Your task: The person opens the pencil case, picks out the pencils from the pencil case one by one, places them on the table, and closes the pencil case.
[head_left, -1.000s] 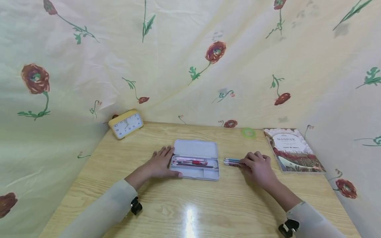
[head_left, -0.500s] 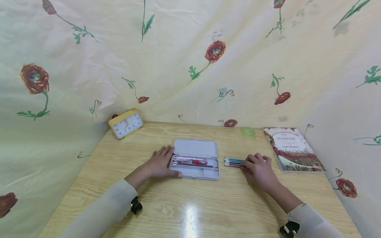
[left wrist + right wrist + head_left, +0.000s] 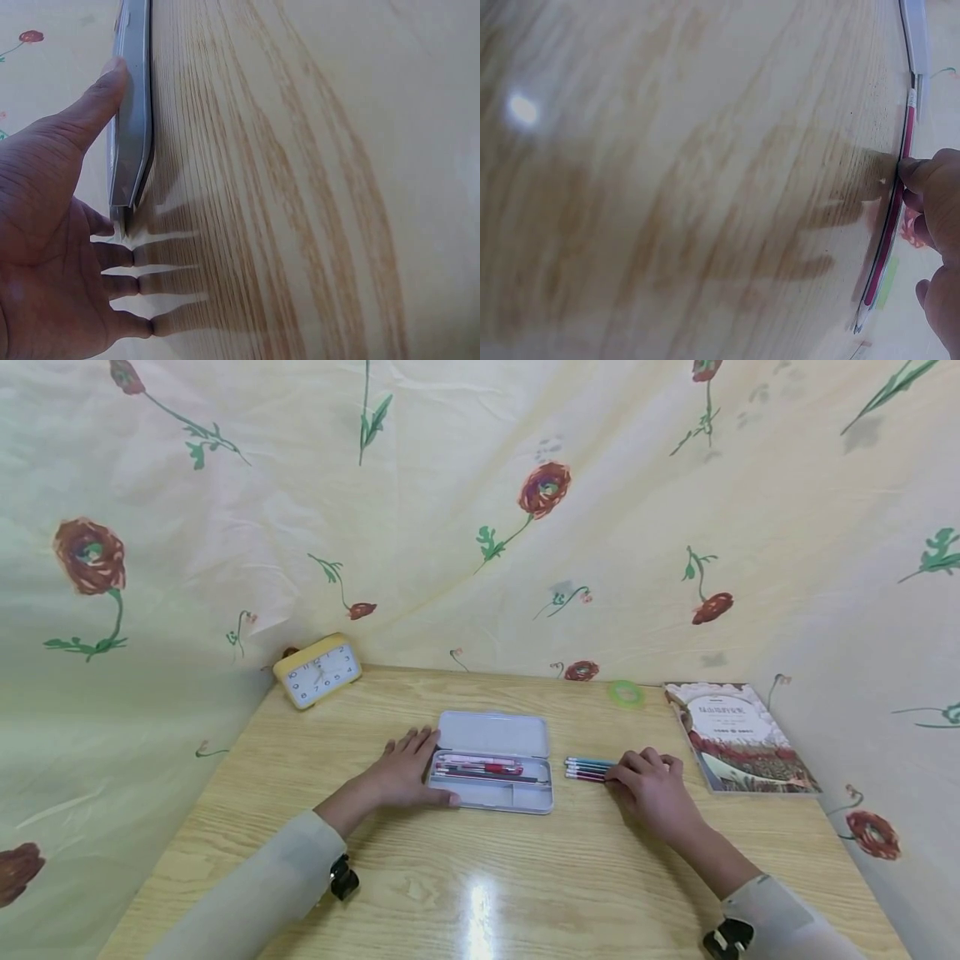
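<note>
A pale grey pencil case (image 3: 487, 799) lies with its lid (image 3: 492, 735) folded back. Pens and pencils (image 3: 487, 769) fill its rear compartment. My left hand (image 3: 401, 777) is at the case's left end with fingers spread; in the left wrist view the thumb (image 3: 101, 97) touches the near wall, and the other fingers reach down to the table. Right of the case, several pencils (image 3: 585, 769) lie side by side, their eraser ends toward it. My right hand (image 3: 654, 789) pinches them between thumb and fingers. From the right wrist view, a dark red pencil (image 3: 895, 202) is nearest; the hand hides part of the bundle.
On the wood-grain table (image 3: 420, 885), a yellow alarm clock (image 3: 318, 672) stands at the back left. A green ring-shaped item (image 3: 626, 694) lies at the rear edge, and a book (image 3: 738, 739) at the right. A flowered cloth (image 3: 420, 527) hangs behind.
Over the past second the right hand has shifted very slightly, and more of the pencils' eraser ends show side by side. The left hand and the case have stayed put.
</note>
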The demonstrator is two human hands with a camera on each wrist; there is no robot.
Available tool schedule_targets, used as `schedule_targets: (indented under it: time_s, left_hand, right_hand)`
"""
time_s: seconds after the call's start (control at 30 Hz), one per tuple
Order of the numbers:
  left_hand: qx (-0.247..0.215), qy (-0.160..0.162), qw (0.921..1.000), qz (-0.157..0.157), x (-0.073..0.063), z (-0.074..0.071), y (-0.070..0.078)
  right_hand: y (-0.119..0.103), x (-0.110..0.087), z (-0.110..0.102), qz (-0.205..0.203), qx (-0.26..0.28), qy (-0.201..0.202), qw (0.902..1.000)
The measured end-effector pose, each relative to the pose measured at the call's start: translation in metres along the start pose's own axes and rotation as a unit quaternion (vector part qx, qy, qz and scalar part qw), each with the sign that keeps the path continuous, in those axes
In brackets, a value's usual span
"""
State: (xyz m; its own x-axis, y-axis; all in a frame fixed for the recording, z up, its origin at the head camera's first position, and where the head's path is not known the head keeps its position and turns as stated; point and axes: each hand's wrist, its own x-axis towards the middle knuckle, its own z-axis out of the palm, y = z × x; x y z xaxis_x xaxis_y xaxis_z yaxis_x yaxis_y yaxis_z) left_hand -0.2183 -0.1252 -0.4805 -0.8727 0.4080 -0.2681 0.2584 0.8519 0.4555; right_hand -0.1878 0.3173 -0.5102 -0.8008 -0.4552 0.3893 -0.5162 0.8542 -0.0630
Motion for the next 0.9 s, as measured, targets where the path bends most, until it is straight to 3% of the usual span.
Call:
schedule_targets:
  time_s: [0.33, 0.7, 0.9]
  left_hand:
    - [0.000, -0.002, 1.0000, 0.000, -0.001, 0.000, -0.001]
    - [0.007, -0.003, 1.0000, -0.004, 0.002, 0.002, -0.002]
    - [0.000, -0.002, 1.0000, -0.004, 0.001, 0.001, -0.001]
  right_hand:
    - [-0.013, 0.015, -0.001, -0.021, 0.034, 0.014, 0.9991]
    - [-0.058, 0.058, 0.013, -0.062, 0.094, -0.026, 0.9933]
    - [-0.078, 0.072, 0.020, -0.099, 0.090, -0.046, 0.9900]
